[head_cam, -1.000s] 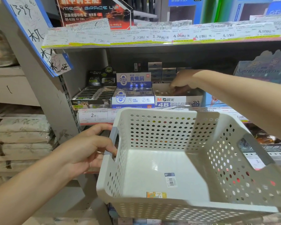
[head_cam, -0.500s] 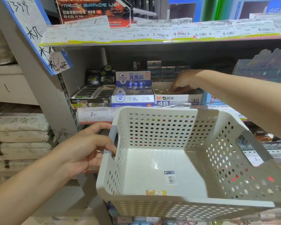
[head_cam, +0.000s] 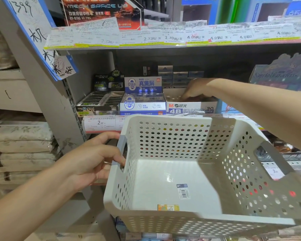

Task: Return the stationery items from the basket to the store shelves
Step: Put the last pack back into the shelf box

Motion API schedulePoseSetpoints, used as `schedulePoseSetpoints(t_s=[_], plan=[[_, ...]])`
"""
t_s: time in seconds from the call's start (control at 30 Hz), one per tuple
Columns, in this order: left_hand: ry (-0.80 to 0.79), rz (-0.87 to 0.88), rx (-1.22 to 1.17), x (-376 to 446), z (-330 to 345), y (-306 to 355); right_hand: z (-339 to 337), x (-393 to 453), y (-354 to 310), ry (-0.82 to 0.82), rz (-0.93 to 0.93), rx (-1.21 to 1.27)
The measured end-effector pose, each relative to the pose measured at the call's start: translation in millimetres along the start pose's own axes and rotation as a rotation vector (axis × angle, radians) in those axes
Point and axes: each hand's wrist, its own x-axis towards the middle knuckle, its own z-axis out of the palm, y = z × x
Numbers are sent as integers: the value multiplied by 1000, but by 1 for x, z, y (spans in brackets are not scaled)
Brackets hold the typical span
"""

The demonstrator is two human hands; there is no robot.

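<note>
I have only 1 view, from the head camera, and it looks forward and slightly down at the white perforated basket (head_cam: 181, 171), which fills the lower right of my frame very close to the lens. Behind the basket, a little farther off, I face the eraser shelf (head_cam: 146, 105) nearly straight on. Above the basket, the wide lens bows the price-label rail (head_cam: 163, 39).

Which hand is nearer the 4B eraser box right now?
Right. The right hand reaches into the 4B eraser box; the left hand grips the basket handle below it.
</note>
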Motion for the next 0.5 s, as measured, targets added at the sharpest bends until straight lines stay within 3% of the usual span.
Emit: schedulePoseSetpoints(t_s=[0.2,0.33,0.5], plan=[[6,1,-18,-1,1,1,2,7,-8,43,-26,-29],[8,-2,-9,-1,1,1,3,4,-9,-17,-54,60],[12,-11,9,2,-1,0,6,5,-11,37,-66,-64]])
